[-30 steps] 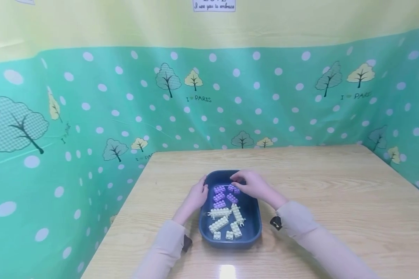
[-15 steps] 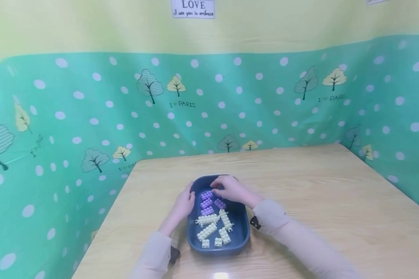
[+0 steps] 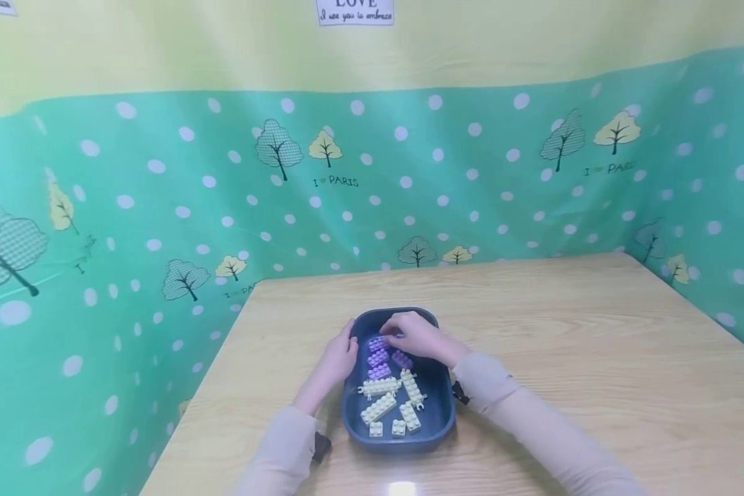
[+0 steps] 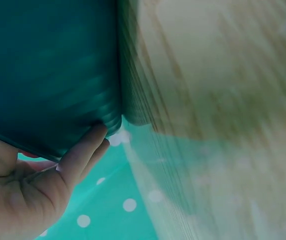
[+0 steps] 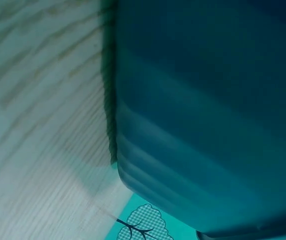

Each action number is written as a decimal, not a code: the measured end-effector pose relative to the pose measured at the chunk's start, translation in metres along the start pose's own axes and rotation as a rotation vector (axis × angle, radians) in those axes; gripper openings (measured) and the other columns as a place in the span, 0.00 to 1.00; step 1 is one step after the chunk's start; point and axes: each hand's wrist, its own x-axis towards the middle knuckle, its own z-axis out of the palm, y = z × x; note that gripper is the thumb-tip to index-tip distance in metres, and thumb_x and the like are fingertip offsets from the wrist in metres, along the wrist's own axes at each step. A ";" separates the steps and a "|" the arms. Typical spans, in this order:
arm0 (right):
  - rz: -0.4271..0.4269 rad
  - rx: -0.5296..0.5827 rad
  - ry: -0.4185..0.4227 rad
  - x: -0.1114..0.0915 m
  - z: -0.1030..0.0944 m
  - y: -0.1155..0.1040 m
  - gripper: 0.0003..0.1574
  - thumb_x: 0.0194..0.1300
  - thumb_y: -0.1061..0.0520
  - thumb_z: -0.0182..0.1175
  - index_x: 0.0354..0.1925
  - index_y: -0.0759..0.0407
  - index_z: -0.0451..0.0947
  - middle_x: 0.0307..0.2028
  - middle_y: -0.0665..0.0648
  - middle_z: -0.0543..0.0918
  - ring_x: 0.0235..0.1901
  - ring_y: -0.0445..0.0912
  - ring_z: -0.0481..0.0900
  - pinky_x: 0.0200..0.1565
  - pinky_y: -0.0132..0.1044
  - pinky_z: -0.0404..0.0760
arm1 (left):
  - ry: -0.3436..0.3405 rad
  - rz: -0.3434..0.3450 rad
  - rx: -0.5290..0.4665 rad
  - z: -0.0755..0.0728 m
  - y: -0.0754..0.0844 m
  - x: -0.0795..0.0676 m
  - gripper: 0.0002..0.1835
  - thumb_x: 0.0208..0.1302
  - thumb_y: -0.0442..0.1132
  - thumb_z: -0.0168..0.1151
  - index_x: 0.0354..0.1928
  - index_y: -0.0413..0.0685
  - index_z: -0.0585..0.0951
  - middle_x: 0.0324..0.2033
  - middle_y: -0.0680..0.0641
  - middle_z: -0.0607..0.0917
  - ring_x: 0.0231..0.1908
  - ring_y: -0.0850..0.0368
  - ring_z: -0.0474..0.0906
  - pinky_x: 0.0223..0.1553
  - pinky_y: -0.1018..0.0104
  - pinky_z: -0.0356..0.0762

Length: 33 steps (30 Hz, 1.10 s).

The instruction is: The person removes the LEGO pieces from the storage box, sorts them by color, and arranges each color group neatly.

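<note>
In the head view a dark blue rectangular tray (image 3: 430, 420) holds purple and cream toy building bricks. My left hand (image 3: 337, 355) grips its left wall near the far corner, thumb at the rim; the left wrist view shows fingers (image 4: 85, 152) on the outside of the wall. My right hand (image 3: 418, 337) reaches over the right rim, fingers bent, thumb and fingertips close to a purple brick (image 3: 377, 343). Small purple bricks beneath it are mostly hidden, and I cannot tell whether it pinches one. Another purple brick (image 3: 401, 359) lies just nearer to me.
Two purple bricks, one a 2-row brick (image 3: 379, 372), lie down the tray's left side. Nearer are cream bricks with clips (image 3: 381, 387), a long cream brick (image 3: 378, 409) and small square ones (image 3: 375, 430). A wooden table (image 3: 552, 337) carries the tray; a green dotted curtain (image 3: 490, 186) surrounds it.
My right hand has shifted slightly left and nearer over the small purple bricks, covering them. My left hand keeps its hold on the tray. The head view itself has swung a little.
</note>
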 end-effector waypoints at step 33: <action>0.029 -0.161 -0.044 -0.001 0.005 0.000 0.09 0.60 0.56 0.63 0.39 0.56 0.84 0.39 0.53 0.84 0.44 0.48 0.78 0.52 0.45 0.75 | 0.000 0.002 0.009 0.001 0.002 -0.001 0.26 0.70 0.33 0.41 0.68 0.28 0.56 0.62 0.27 0.66 0.60 0.34 0.67 0.60 0.45 0.66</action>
